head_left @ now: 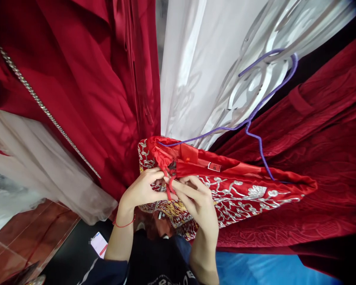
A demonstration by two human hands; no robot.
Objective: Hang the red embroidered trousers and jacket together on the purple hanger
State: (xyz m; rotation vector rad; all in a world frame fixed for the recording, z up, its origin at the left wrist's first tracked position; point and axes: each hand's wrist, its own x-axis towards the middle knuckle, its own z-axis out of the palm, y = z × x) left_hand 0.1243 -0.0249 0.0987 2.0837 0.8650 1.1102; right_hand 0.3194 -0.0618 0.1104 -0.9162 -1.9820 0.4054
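Head view: a red embroidered garment (240,190) w/ silver thread hangs on a purple wire hanger (255,114), centre-right, between a plain red dress (86,91) at left, a white gown (201,67) behind and a dark red velvet piece (320,130) at right. A thin red cord (169,184) at its collar is pinched by the left hand (144,190) and the right hand (195,200), fingertips touching. The fabric is judged soft, light, prob. slippery satin; the embroidery is likely snag-prone. The cord is best gripped near its root; the garment is best supported at the shoulder seam, not by the stitching.
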